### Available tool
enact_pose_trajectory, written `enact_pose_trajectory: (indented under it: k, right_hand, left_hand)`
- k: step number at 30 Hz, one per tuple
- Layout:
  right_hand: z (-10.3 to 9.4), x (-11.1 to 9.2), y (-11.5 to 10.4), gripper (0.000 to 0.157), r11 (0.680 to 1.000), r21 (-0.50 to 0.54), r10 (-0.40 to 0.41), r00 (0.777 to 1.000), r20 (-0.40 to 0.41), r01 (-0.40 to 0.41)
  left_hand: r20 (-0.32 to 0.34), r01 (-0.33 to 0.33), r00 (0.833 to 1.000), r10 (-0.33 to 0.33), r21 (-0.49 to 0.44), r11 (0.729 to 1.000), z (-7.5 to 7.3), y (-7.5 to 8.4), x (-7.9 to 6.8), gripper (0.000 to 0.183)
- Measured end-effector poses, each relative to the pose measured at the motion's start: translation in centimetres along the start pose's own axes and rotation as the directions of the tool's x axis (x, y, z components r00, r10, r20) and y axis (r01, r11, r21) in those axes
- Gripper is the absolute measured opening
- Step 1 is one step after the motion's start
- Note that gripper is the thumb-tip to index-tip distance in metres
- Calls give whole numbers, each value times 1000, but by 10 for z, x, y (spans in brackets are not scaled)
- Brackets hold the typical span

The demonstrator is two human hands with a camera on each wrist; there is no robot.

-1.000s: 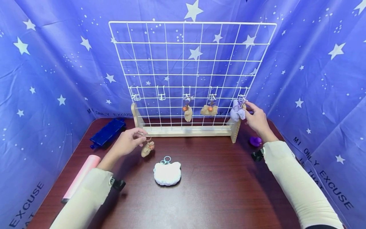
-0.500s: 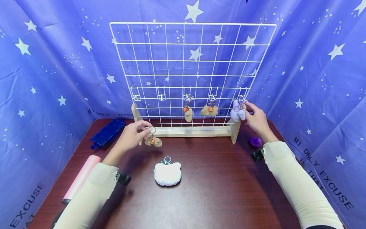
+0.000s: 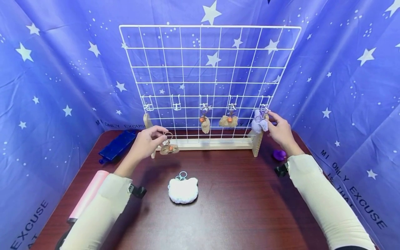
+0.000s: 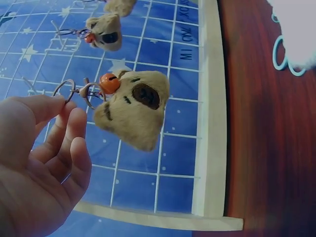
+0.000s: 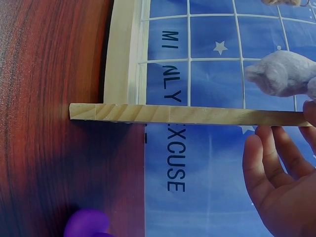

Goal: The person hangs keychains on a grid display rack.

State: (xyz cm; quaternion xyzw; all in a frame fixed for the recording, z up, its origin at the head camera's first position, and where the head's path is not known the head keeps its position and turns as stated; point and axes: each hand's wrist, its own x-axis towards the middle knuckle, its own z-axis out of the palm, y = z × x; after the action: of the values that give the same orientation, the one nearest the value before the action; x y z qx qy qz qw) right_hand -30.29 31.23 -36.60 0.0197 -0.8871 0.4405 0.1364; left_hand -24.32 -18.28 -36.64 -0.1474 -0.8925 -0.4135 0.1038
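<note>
The left hand point(image 3: 143, 145) pinches, between thumb and fingers, the metal ring point(image 4: 66, 88) of a tan plush animal-face keychain point(image 4: 136, 111) with an orange bell point(image 4: 109, 83); it hangs above the bench point(image 3: 231, 201), in front of the left end of a white wire grid panel point(image 3: 162, 26). The right hand point(image 3: 281, 131) grips the top of the grid's right-hand wooden upright point(image 5: 163, 114), just beside a lavender-grey plush keychain point(image 3: 260, 124) on the rightmost hook. Two more tan plush keychains point(image 3: 229, 121) hang between. Nearer the person, a white plush keychain with a pale-blue ring point(image 3: 183, 191) lies on the bench. Farther out are a dark-blue plastic object point(image 3: 117, 147) and a pink cylinder point(image 3: 89, 194) at left, a small purple object point(image 3: 279, 155) at right, and a blue star-printed curtain point(image 3: 78, 69) behind.
</note>
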Motion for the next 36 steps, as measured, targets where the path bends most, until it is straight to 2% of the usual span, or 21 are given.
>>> enact_pose_trajectory:
  k: [7, 14, 26, 36]
  right_hand:
    - [0, 0, -2, 51, 1000, 0, -4, 1000, 1, 4]
    - [-1, -1, -2, 51, 1000, 4, 5, 1000, 0, -5]
    - [-1, 2, 1, 51, 1000, 5, 7, 1000, 0, -7]
    - [1, 3, 4, 51, 1000, -7, -1, 1000, 12, 1]
  left_hand:
    - [-9, -3, 1000, 3, -11, 1000, -1, 6, 7, 19]
    - [-51, -43, 998, 43, -5, 999, -2, 14, 14, 20]
    - [-100, -65, 993, 59, -52, 997, -5, 27, 27, 21]
    - [-147, -95, 985, 86, -52, 994, -8, 34, 35, 23]
